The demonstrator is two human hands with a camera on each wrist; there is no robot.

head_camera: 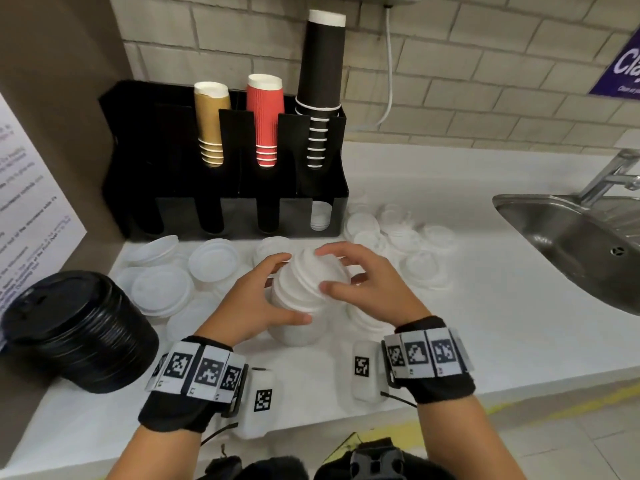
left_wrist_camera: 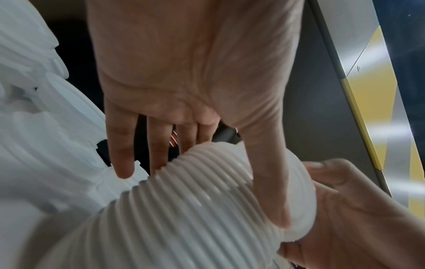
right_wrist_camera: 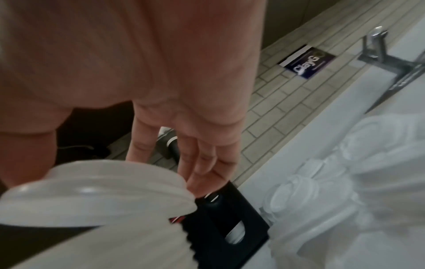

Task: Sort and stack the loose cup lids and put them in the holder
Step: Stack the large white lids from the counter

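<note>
Stack of white lids (head_camera: 304, 289): a tall ribbed column of nested lids, tilted, held between both hands above the surface (head_camera: 485, 306), in front of the holder.
Left hand (head_camera: 258, 299): on the left side of the stack, thumb curled across its front, fingers wrapped round the far side; the left wrist view shows the thumb (left_wrist_camera: 266, 174) lying along the ridges and the fingers (left_wrist_camera: 122, 149) reaching past the top end.
Right hand (head_camera: 367, 289): on the right side of the stack near its top, fingers bent over the upper lids, thumb pressed to the front; it grips the stack too.
Holder (head_camera: 221, 154): black, against the tiled wall, just behind the hands; its rear slots carry a gold cup stack (head_camera: 211, 126), a red cup stack (head_camera: 265, 123) and a tall black cup stack (head_camera: 320, 88).
Lids in holder (head_camera: 319, 216): a few white ones show through the rightmost front slot.
Loose white lids (head_camera: 398, 233): scattered on the surface right of the holder, more lying left of the hands (head_camera: 162, 289).
Black lids (head_camera: 79, 327): one thick stack at the near left, well apart from the hands.
Sink (head_camera: 581, 244): steel, at the far right.
</note>
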